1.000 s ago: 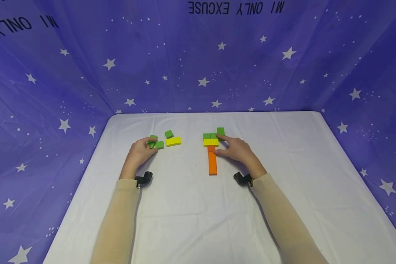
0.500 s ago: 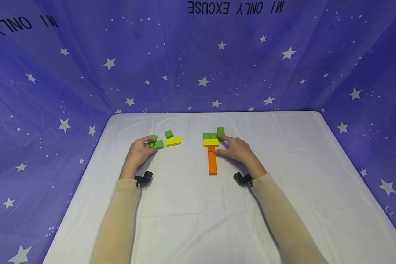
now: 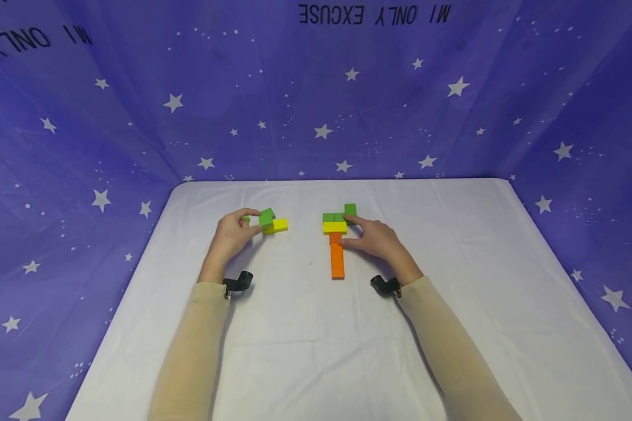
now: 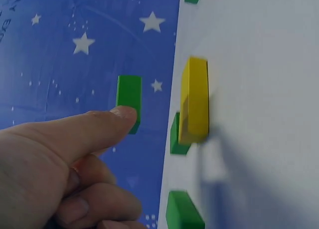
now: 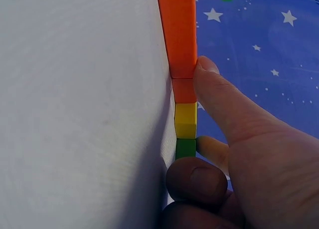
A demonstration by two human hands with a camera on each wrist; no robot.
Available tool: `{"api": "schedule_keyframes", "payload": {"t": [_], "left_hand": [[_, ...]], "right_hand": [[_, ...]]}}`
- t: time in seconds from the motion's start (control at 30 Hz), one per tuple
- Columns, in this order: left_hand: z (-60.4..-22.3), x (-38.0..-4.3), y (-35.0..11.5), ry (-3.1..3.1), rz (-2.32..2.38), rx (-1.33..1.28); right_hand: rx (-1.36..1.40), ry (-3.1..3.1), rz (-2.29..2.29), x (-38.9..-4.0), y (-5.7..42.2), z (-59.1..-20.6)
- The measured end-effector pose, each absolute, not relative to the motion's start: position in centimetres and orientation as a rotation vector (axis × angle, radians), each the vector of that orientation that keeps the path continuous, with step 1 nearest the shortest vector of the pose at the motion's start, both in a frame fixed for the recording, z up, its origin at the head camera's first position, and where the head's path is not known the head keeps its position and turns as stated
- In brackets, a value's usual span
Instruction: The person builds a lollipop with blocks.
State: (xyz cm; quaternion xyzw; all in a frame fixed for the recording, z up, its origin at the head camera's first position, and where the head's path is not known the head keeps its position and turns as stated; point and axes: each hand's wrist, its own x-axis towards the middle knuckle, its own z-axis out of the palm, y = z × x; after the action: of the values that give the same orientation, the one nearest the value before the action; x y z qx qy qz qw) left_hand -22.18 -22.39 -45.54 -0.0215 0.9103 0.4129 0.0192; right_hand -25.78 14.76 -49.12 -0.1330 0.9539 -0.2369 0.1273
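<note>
My left hand (image 3: 234,231) pinches a green block (image 4: 129,89) between thumb and fingers, raised over the cloth. In the head view it overlaps the left end of a loose yellow block (image 3: 281,224). Another green block (image 3: 246,220) lies behind the left fingers. My right hand (image 3: 377,238) rests beside a flat row of blocks: thumb against the orange pieces, index fingertip at a green block (image 3: 339,218). That row runs from a long orange block (image 3: 337,263) through a short orange block (image 3: 335,238) and a yellow block (image 3: 335,228) to green blocks, one (image 3: 350,209) set further back.
The blocks lie on a white-clothed table (image 3: 284,327). A purple star-printed curtain (image 3: 274,99) surrounds its back and sides. In the left wrist view, a green block (image 4: 178,139) lies behind the loose yellow block. Each wrist carries a small black camera (image 3: 239,282).
My left hand has lifted a green block from the left group and moved right with it, towards the loose yellow block. The right hand stays in place at the row.
</note>
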Motion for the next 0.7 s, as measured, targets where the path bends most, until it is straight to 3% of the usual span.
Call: {"api": "schedule_keyframes", "payload": {"t": [0.7], "left_hand": [[-44.5, -26.1, -16.5, 2.754, 1.348, 0.030]], "right_hand": [[-0.383, 2.786, -0.689, -25.6, 14.6, -49.3]]}}
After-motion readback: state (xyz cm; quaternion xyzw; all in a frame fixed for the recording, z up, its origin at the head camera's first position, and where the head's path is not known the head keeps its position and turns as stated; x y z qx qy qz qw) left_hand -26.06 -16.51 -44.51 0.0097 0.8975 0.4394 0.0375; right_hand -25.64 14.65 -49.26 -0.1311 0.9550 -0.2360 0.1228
